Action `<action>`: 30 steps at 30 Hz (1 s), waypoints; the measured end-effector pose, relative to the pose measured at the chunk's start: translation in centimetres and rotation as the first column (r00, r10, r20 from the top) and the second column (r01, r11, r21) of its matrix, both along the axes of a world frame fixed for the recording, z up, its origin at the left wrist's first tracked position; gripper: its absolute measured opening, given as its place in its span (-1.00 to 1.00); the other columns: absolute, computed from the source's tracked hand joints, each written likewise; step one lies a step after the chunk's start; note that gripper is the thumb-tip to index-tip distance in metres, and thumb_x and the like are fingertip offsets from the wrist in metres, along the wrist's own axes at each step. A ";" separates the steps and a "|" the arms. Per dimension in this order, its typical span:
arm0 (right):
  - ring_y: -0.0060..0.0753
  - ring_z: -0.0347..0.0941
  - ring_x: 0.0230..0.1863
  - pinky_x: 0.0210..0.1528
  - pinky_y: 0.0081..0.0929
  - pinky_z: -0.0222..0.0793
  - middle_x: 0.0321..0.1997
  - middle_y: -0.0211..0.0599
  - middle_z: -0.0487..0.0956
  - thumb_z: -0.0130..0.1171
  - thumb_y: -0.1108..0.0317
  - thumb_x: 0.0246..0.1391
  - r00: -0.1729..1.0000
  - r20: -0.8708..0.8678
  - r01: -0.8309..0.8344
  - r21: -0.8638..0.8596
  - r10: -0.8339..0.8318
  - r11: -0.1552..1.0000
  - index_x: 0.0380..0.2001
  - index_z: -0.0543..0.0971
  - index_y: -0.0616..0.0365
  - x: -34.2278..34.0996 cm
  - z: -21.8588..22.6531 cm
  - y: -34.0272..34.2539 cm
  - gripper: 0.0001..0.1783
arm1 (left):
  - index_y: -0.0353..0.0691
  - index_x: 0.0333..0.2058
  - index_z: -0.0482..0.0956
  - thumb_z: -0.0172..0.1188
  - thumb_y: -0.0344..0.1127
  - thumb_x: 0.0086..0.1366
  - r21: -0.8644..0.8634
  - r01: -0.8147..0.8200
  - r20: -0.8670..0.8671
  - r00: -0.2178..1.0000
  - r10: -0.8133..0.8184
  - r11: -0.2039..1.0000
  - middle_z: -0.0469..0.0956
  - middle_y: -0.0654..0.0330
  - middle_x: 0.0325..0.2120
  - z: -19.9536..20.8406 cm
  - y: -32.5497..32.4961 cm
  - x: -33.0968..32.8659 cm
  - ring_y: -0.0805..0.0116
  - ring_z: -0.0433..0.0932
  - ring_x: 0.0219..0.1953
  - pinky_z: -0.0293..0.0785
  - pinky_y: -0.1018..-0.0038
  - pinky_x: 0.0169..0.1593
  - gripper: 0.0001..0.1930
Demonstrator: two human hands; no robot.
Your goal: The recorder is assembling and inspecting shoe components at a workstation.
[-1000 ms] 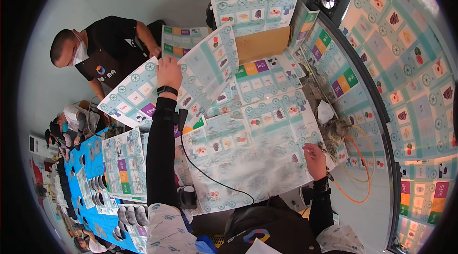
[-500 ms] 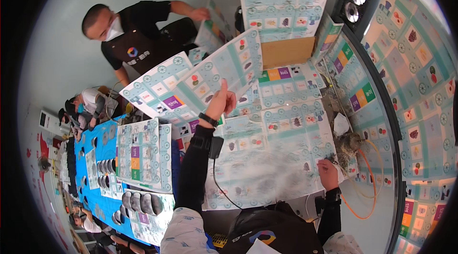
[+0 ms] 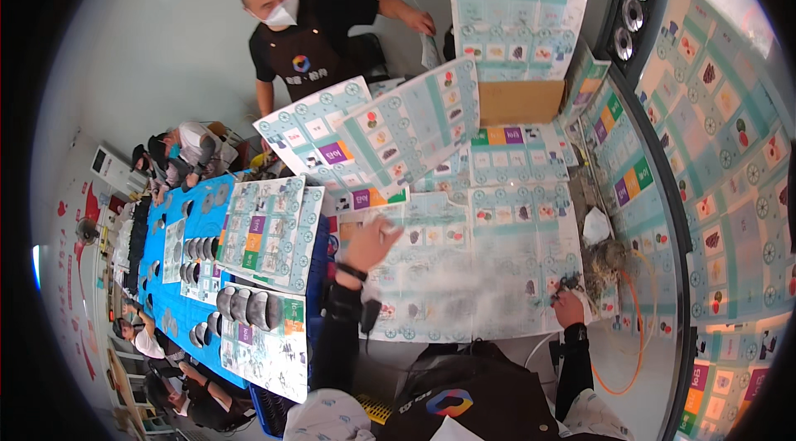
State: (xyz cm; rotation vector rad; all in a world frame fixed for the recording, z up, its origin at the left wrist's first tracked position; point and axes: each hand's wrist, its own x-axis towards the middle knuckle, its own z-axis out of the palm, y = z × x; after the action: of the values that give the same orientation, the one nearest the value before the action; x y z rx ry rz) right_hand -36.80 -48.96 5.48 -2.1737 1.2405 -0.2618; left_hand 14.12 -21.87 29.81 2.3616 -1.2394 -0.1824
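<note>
My left hand (image 3: 373, 244) is over the left part of a work table covered in printed teal-and-white sheets (image 3: 506, 263). It holds nothing, and its fingers are partly bent and apart. Beyond it, two large printed panels stand tilted, a front panel (image 3: 414, 130) overlapping a rear panel (image 3: 311, 130). At the right side of the table, my right hand (image 3: 569, 307) is closed by a small dark object (image 3: 569, 282); what exactly the fingers hold is hard to make out. A whitish, smoky smear spreads over the sheets between my hands.
A co-worker (image 3: 319, 35) in a dark apron stands behind the panels. A printed board (image 3: 522, 6) rises above a brown cardboard piece (image 3: 518, 103). Orange hose (image 3: 637, 341) loops at right. Left, a blue-covered table (image 3: 178, 300) holds dark curved pieces (image 3: 249, 307); several people sit beyond.
My left hand has drawn back from the front panel toward me, its raised finger now lowered. The co-worker has straightened up and lifted their head. The whole view has shifted.
</note>
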 end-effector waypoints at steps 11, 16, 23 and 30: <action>0.27 0.19 0.23 0.17 -0.02 0.39 0.25 0.08 0.20 0.38 0.45 -0.13 0.827 -0.561 0.061 0.012 -0.044 0.998 0.27 0.23 0.21 -4.4 -2.1 2.8 -0.14 | -0.24 -0.05 0.50 0.21 -0.26 0.20 0.274 -0.794 0.396 0.607 0.689 0.542 0.44 0.03 0.05 -19.1 23.7 -8.7 0.01 0.43 0.11 0.44 0.18 0.11 -0.65; 0.27 0.19 0.25 0.17 -0.05 0.39 0.28 0.10 0.19 0.35 0.43 -0.01 0.810 -0.580 0.025 -0.108 -0.083 0.994 0.22 0.22 0.24 -5.0 -4.2 2.6 -0.24 | -0.26 -0.05 0.55 0.20 -0.24 0.21 0.396 -0.738 0.231 0.656 0.719 0.546 0.45 -0.02 0.06 -23.0 25.9 -9.8 -0.03 0.41 0.17 0.41 0.20 0.20 -0.64; -0.01 0.35 0.29 0.28 -0.19 0.33 0.18 0.01 0.46 0.30 0.25 0.07 0.816 -0.561 0.007 -0.235 -0.141 0.972 0.16 0.38 0.23 -4.0 -9.4 -0.2 -0.39 | -0.22 -0.07 0.52 0.24 -0.17 0.20 0.195 -0.756 0.339 0.650 0.680 0.625 0.49 -0.08 0.00 -24.4 29.7 -8.8 -0.12 0.48 0.05 0.47 0.09 0.11 -0.63; 0.18 0.56 -0.01 -0.04 0.00 0.54 0.02 0.19 0.57 0.32 0.31 -0.06 0.829 -0.433 0.274 -0.239 -0.354 0.932 0.32 0.16 0.36 -1.8 -5.2 0.2 -0.10 | -0.24 -0.11 0.55 0.11 -0.40 0.19 0.113 -0.747 0.088 0.664 0.743 0.655 0.54 -0.10 -0.16 -22.1 32.7 -13.6 -0.20 0.51 -0.06 0.48 0.06 0.01 -0.73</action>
State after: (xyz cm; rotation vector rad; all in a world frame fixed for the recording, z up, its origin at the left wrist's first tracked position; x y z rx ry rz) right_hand -38.58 -48.74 0.28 -2.2396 1.9226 0.0426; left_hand 0.52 10.80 7.70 2.7935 -0.1628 0.0499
